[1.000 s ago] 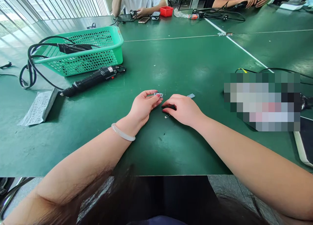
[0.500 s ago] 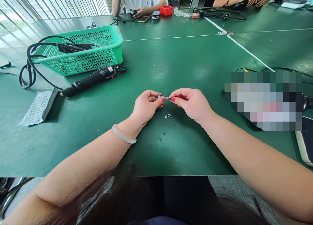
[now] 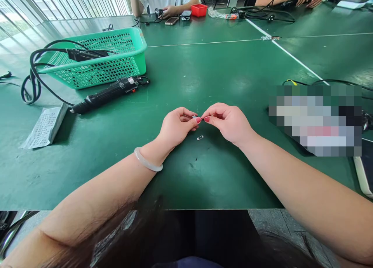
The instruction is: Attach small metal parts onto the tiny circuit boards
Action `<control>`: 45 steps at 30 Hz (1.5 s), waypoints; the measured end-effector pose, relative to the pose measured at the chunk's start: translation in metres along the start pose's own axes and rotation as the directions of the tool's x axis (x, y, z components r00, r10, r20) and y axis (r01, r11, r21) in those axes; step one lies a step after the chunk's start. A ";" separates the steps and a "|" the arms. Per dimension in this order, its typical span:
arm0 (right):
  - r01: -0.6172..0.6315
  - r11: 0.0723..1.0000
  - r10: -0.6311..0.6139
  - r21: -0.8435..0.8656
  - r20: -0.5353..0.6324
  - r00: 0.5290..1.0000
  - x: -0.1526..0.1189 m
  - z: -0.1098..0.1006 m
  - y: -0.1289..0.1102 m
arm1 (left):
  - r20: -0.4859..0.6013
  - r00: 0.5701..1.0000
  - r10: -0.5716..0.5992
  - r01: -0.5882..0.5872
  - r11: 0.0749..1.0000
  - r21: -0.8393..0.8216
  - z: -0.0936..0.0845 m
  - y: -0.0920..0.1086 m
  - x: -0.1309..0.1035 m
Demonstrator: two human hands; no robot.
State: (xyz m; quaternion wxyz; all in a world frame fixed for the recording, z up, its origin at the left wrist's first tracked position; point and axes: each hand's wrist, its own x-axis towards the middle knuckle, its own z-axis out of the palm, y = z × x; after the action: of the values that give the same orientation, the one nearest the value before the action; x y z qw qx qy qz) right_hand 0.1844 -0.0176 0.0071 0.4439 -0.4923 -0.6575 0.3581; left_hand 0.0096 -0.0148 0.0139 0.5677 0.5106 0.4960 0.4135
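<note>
My left hand [image 3: 178, 125] pinches a small silvery piece [image 3: 195, 116] between thumb and fingertips; most of it is covered by the thumb. Close against it on the right, my right hand [image 3: 228, 121] is closed in a pinch, with the tips of thumb and forefinger pressed together. Whatever lies between those tips is too small to make out. Both hands are just above the green table [image 3: 175, 182]. Below the fingertips, a tiny rectangular frame-like piece [image 3: 199, 138] lies flat on the table.
At left are a green basket [image 3: 96, 75] with black cables, a black electric screwdriver [image 3: 109, 95] and a paper-wrapped packet [image 3: 45, 126]. A blurred-out object [image 3: 316, 120] sits at right. Across the table are a red box [image 3: 199, 10], a phone [image 3: 171, 21] and two people's hands.
My left thumb and fingers have shifted slightly right, and less of the silvery piece shows. The right hand stays nearly in place, still pinched. The view has tilted a little.
</note>
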 end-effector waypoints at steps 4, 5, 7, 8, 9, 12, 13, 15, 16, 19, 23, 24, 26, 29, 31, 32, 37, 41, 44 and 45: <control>0.067 0.993 -0.070 -0.096 -0.027 0.997 -0.001 0.001 -0.001 | 0.002 1.000 0.009 -0.009 1.000 0.007 -0.001 0.000 0.001; 0.078 0.991 -0.082 -0.108 -0.029 0.996 -0.002 0.001 -0.001 | 0.000 1.000 0.010 -0.010 1.000 0.005 -0.001 0.000 0.001; 0.092 0.989 -0.096 -0.117 -0.025 0.995 -0.002 0.002 -0.001 | -0.004 1.000 0.012 -0.012 1.000 -0.003 -0.001 0.000 0.001; 0.093 0.989 -0.096 -0.117 -0.024 0.995 -0.003 0.002 -0.001 | -0.006 1.000 0.016 -0.016 1.000 -0.008 -0.001 -0.001 0.001; 0.086 0.989 -0.090 -0.117 -0.025 0.996 -0.003 0.002 -0.001 | -0.009 1.000 0.022 -0.022 1.000 -0.010 -0.001 -0.001 0.001; 0.025 0.992 -0.029 -0.121 -0.029 0.999 -0.003 0.001 -0.002 | -0.021 0.998 0.056 -0.056 0.998 -0.004 -0.002 -0.001 0.000; 0.003 0.992 -0.007 -0.128 -0.026 1.000 -0.003 0.000 -0.003 | -0.025 0.998 0.065 -0.065 0.998 -0.003 -0.002 -0.002 0.000; -0.030 0.986 0.028 -0.163 -0.015 0.999 -0.003 -0.002 -0.003 | -0.030 0.997 0.074 -0.074 0.997 -0.010 -0.002 -0.002 0.000; -0.040 0.981 0.039 -0.191 -0.007 0.999 -0.003 -0.003 -0.003 | -0.030 0.997 0.076 -0.076 0.997 -0.017 -0.002 -0.003 0.000; -0.033 0.964 0.046 -0.263 0.040 0.998 -0.003 -0.006 -0.002 | -0.022 0.996 0.083 -0.083 0.996 -0.023 -0.002 -0.003 0.001; 0.027 0.951 0.000 -0.309 0.085 0.996 -0.003 -0.008 -0.002 | -0.002 0.997 0.082 -0.082 0.996 -0.030 -0.002 -0.003 0.001; 0.035 0.947 -0.007 -0.321 0.086 0.996 -0.003 -0.009 -0.002 | 0.001 0.996 0.087 -0.087 0.996 -0.032 -0.002 -0.003 0.001; 0.042 0.943 -0.012 -0.330 0.091 0.996 -0.003 -0.009 -0.002 | 0.005 0.995 0.102 -0.102 0.994 -0.033 -0.002 -0.004 0.001; 0.050 0.947 -0.021 -0.318 0.094 0.995 -0.003 -0.009 -0.002 | 0.009 0.994 0.112 -0.112 0.993 -0.032 -0.002 -0.006 0.001; 0.056 0.946 -0.029 -0.318 0.089 0.996 -0.004 -0.009 -0.002 | 0.011 0.994 0.111 -0.110 0.994 -0.019 -0.002 -0.005 0.001; 0.057 0.946 -0.032 -0.320 0.084 0.996 -0.004 -0.009 -0.002 | 0.011 0.994 0.106 -0.106 0.994 -0.003 -0.002 -0.005 0.001; 0.024 0.934 -0.010 -0.356 0.042 0.999 -0.001 -0.014 -0.001 | 0.013 0.992 0.128 -0.125 0.936 0.330 -0.007 0.003 -0.004; -0.048 0.925 0.040 -0.377 -0.029 0.999 0.002 -0.018 0.002 | 0.134 0.979 0.151 -0.202 0.728 0.655 -0.011 0.007 -0.012; -0.064 0.922 0.052 -0.381 -0.043 0.998 0.003 -0.018 0.003 | 0.209 0.968 0.138 -0.249 0.614 0.749 -0.010 0.005 -0.015; -0.062 0.921 0.049 -0.384 -0.043 0.998 0.003 -0.017 0.003 | 0.227 0.964 0.137 -0.264 0.580 0.771 -0.009 0.004 -0.016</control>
State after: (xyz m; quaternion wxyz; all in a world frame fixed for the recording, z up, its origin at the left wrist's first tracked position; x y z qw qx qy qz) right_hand 0.2012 -0.0135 0.0109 0.3390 -0.5939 -0.6936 0.2266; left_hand -0.0020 -0.0283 0.0206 0.2647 0.7902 0.5247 0.1738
